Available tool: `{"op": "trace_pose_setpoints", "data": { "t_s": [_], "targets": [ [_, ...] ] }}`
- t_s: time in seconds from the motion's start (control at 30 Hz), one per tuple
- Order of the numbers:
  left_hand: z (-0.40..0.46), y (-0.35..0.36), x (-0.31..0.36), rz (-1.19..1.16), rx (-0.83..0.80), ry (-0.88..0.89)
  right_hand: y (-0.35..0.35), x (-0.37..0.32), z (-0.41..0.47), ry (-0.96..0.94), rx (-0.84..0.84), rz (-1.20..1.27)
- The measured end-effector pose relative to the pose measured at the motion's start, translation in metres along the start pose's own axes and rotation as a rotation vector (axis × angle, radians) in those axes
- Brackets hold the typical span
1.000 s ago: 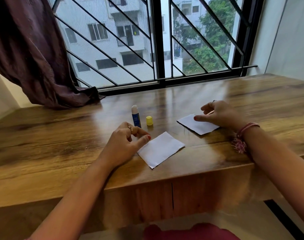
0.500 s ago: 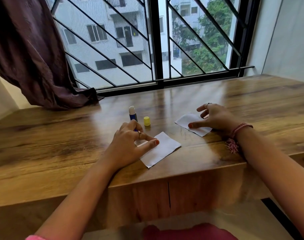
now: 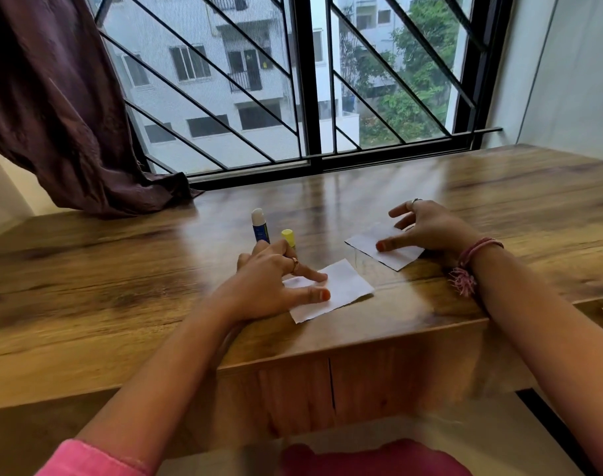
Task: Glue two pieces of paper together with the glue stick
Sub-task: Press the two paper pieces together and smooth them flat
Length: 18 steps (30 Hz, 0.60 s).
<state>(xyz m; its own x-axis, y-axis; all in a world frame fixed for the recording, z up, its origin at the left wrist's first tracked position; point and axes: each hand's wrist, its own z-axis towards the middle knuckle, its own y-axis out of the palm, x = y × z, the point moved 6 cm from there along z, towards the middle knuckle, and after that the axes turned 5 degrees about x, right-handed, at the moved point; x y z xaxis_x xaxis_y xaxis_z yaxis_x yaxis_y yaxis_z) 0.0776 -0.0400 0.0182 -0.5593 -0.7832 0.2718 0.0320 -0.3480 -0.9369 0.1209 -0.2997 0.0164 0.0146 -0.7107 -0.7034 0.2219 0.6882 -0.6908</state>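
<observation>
two papers (image 3: 344, 286), one glue stick (image 3: 259, 230), one cap (image 3: 288, 237)

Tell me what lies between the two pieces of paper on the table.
Only bare table shows in the head view between the near paper under the left hand and the far paper under the right hand.

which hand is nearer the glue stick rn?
Left. The left hand sits just in front of the uncapped glue stick, fingers resting on the near paper. The right hand is far off to its right.
</observation>
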Motion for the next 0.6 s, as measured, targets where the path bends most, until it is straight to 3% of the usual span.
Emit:
{"op": "trace_pose_setpoints", "data": {
  "t_s": [0.2,0.6],
  "targets": [
    [0.013,0.008,0.011,0.007,-0.117,0.035,-0.002,0.003,0.005,0.028,-0.005,0.125],
    [0.03,0.021,0.04,-0.057,-0.191,0.132,-0.005,-0.002,0.002,0.148,-0.02,0.616]
  ]
}}
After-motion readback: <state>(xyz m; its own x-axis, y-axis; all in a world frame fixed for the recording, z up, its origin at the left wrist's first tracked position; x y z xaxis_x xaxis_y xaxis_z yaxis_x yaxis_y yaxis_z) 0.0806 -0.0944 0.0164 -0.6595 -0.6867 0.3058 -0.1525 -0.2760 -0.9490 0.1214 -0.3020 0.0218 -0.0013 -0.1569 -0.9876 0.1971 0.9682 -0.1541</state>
